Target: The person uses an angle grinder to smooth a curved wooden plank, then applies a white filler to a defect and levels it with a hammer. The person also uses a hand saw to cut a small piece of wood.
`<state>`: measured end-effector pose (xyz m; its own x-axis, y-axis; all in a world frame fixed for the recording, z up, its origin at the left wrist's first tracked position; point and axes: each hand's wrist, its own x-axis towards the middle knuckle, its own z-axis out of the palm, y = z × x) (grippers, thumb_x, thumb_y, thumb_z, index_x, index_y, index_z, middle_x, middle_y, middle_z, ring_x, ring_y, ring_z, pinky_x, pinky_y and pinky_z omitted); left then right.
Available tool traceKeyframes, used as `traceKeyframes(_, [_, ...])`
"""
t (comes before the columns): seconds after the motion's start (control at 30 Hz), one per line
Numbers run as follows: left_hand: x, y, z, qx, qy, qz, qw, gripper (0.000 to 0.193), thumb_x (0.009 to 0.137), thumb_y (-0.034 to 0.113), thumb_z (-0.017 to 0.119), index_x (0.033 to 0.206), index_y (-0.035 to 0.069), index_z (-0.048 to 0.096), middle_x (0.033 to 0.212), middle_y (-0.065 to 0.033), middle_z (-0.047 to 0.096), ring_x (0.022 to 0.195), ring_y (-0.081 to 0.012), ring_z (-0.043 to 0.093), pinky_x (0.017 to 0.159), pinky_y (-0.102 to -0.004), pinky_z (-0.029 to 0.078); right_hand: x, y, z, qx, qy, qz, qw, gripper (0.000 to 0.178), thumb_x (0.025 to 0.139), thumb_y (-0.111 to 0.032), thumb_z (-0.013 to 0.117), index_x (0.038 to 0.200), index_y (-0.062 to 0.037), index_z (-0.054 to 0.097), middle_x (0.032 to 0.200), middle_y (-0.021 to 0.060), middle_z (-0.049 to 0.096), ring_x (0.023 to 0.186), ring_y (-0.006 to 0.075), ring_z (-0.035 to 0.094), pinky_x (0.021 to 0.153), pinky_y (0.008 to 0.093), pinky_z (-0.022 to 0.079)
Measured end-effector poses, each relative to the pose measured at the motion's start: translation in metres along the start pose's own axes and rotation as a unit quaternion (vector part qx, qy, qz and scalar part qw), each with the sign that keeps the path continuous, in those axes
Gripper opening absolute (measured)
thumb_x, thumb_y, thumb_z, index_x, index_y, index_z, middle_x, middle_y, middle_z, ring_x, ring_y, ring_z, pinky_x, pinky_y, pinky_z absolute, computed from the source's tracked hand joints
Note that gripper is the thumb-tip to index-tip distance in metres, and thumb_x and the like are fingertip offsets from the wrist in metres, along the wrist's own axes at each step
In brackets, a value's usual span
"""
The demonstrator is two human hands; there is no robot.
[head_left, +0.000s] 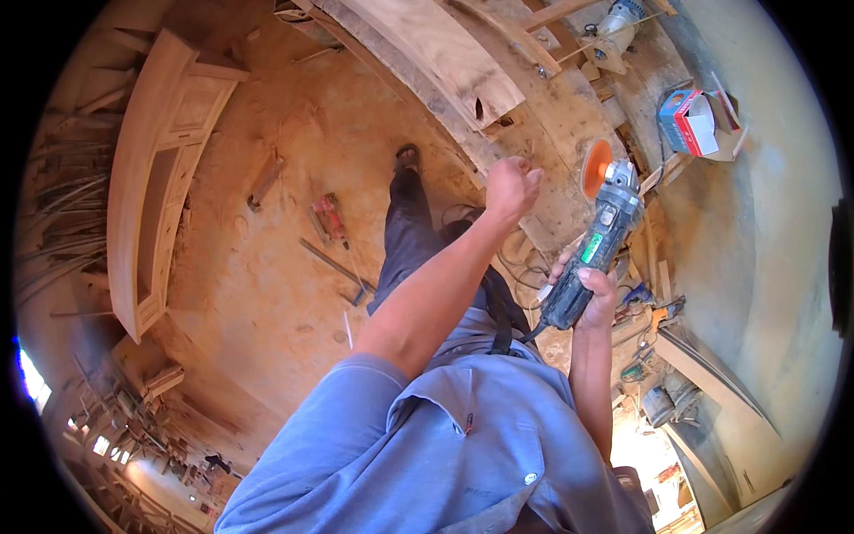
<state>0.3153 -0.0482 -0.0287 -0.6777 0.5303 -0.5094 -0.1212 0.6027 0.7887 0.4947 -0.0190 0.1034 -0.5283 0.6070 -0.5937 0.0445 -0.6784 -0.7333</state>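
Observation:
My right hand (pixel 598 295) is wrapped round the rear body of a grey and black angle grinder (pixel 614 212). The tool points up and away from me, and its orange round disc (pixel 596 169) stands on edge at the far end. A dark cord leaves its rear end near my waist. To the left of the disc, apart from the grinder, my left hand (pixel 513 190) is raised over the workbench (pixel 560 147) with its fingers curled in. Whatever those fingers hold, if anything, is hidden.
A pale board (pixel 436 58) lies along the bench, with an opened cardboard box (pixel 698 125) and a grey power tool (pixel 616 36) farther right. On the dusty floor lie a red power tool (pixel 329 218) and a hammer-like tool (pixel 338 267). A wooden cabinet (pixel 160 178) stands left.

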Motion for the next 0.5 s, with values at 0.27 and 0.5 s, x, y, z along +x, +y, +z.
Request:
traceKeyframes(0.27, [-0.076, 0.044, -0.009, -0.258, -0.315, -0.137, 0.903, 0.041, 0.101, 0.039, 0.067, 0.101, -0.002, 0.075, 0.08, -0.0059, 0.069, 0.075, -0.0176, 0.062, 0.073, -0.0342, 0.052, -0.001, 0.012, -0.018, 0.022, 0.011, 0.018, 1.0, 0.062, 0.071, -0.028, 0.07, 0.122, 0.0034, 0.054, 0.096, 0.017, 0.066, 0.077, 0.0269, 0.069, 0.07, 0.039, 0.061])
traceKeyframes(0.5, [-0.09, 0.072, -0.007, -0.36, -0.356, -0.173, 0.845, 0.053, 0.098, 0.054, 0.066, 0.103, 0.002, 0.073, 0.072, -0.0038, 0.063, 0.044, -0.0113, 0.049, 0.036, -0.0299, 0.035, 0.0, 0.016, -0.003, 0.048, 0.019, 0.02, 0.998, 0.062, 0.069, -0.033, 0.069, 0.115, 0.0058, 0.057, 0.083, 0.0169, 0.066, 0.071, 0.0271, 0.067, 0.067, 0.0372, 0.058])
